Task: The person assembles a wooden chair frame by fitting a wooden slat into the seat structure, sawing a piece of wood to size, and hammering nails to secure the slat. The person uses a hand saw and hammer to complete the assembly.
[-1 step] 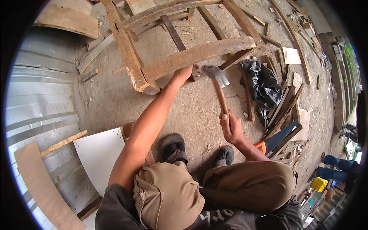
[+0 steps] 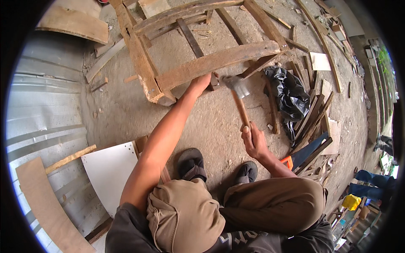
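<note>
Hammer [image 2: 239, 102] aside, hardly anything has moved: its metal head has swung slightly toward the person and to the left, and looks blurred. That head hangs just off the near side of the wooden frame [image 2: 137, 55], close to its front rail [image 2: 219, 57], with the handle slanting away from the frame toward the person. The right hand [image 2: 255, 141], nearer the person than the frame, has its fingers wrapped around the handle, the thumb laid along it. The left hand [image 2: 201, 83] reaches to the frame's near side, partly under the front rail, beside the end of a dark wooden piece [image 2: 214, 83]. Its fingers are mostly hidden there, so whether they pinch that piece or only rest by it cannot be told.

Right of the frame, a crumpled black plastic bag [image 2: 291, 92] lies against scrap wood [image 2: 312, 114]. Farther toward the person from the frame, on that same side, is a saw [image 2: 287, 162] with an orange handle. Left of the frame rises a metal wall [image 2: 46, 105], and a white panel [image 2: 112, 175] leans on the frame's near left. The person's sandalled feet [image 2: 192, 162] are on the floor [image 2: 118, 114] before the frame.
</note>
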Demonstrator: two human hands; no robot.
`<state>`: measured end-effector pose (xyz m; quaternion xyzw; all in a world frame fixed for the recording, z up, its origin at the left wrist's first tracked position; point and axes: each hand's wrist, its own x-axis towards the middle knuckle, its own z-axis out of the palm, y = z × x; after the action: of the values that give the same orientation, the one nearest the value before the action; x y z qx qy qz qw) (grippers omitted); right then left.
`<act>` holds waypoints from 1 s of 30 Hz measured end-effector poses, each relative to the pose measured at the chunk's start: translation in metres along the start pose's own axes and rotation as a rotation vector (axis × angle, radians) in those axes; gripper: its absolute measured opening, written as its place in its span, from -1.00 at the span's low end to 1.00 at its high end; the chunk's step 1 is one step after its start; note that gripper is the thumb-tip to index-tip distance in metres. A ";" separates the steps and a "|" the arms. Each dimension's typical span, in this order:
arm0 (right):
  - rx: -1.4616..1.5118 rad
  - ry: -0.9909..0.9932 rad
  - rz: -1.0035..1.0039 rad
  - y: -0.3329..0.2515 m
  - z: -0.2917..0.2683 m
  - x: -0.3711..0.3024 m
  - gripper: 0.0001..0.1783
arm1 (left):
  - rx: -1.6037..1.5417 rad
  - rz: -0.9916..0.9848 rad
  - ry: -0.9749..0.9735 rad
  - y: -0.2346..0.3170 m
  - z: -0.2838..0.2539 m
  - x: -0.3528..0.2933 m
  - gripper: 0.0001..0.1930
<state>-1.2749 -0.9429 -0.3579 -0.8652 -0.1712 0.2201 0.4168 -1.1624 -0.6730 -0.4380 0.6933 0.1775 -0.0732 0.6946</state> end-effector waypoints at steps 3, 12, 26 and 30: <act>0.027 -0.029 0.010 0.031 0.008 -0.004 -0.62 | -0.177 -0.039 -0.049 -0.018 -0.003 0.021 -0.62; -0.009 0.086 0.144 0.055 0.015 -0.009 -0.64 | -0.411 0.012 0.088 -0.003 0.011 0.016 -0.78; 0.726 0.443 0.196 0.023 -0.012 -0.011 -0.61 | -0.840 -0.115 -0.070 0.001 0.124 -0.096 -0.51; 0.864 0.476 0.328 0.033 -0.016 -0.005 -0.62 | -0.874 -0.059 -0.125 0.001 0.139 -0.109 -0.48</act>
<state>-1.2668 -0.9751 -0.3736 -0.6558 0.1729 0.1302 0.7233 -1.2427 -0.8266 -0.4022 0.3234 0.1693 -0.0528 0.9295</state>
